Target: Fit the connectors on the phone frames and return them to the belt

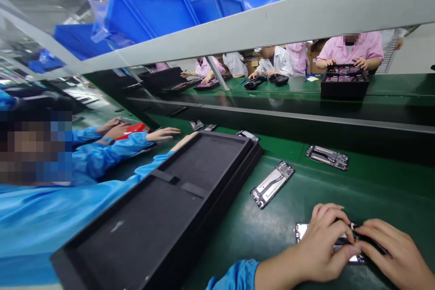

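Phone assembly (301, 232) overlain by the left hand (328, 244), well short of the far edge of the tabletop (390, 195), long axis crosswise; left grip cannot be told, dark tool (379, 247) grasped by the right hand (396, 247).

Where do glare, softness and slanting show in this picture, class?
Head view: pale sheen on the green tabletop; head view: the co-worker's near blue sleeve looks soft, while the opened phone beside the black tray is crisper; head view: the grey shelf beam slants across.
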`<state>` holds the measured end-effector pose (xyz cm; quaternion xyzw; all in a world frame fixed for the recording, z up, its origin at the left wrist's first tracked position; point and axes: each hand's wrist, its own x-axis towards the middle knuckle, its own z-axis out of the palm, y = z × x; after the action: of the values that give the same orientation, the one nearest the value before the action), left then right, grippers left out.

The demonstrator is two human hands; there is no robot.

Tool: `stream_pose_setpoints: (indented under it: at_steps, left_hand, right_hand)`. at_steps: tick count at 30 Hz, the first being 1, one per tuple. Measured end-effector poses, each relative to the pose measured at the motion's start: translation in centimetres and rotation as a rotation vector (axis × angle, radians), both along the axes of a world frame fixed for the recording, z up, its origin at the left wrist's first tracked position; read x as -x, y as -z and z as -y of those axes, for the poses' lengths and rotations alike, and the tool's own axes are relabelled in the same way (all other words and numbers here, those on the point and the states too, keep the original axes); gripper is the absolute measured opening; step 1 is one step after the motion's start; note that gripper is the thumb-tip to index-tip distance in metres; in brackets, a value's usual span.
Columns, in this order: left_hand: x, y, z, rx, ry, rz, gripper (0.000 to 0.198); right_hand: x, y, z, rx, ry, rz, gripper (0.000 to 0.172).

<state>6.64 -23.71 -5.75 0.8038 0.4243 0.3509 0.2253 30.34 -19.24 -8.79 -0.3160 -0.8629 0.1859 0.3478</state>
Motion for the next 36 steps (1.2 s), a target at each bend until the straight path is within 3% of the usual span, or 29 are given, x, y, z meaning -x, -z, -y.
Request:
stream_pose_setpoints:
  at_steps: [7, 24, 36]
  left_hand:
    - [-0.04, -0.3, -0.04, -0.053, -0.008, 0.06, 0.017]
    - [0.11, -0.53, 0.05, -0.065, 0.0, 0.011, 0.012]
    - [0.11, -0.69, -0.02, -0.08, -0.001, 0.077, 0.016]
  right_hand:
    - [-0.2, 0.2, 0.17, -0.037, -0.011, 0.013, 0.016]
    - [0.55, -0.11, 0.16, 0.104, -0.027, -0.042, 0.018]
    - [0.46, -0.11, 0.26, 0.081, -0.017, -0.055, 0.017]
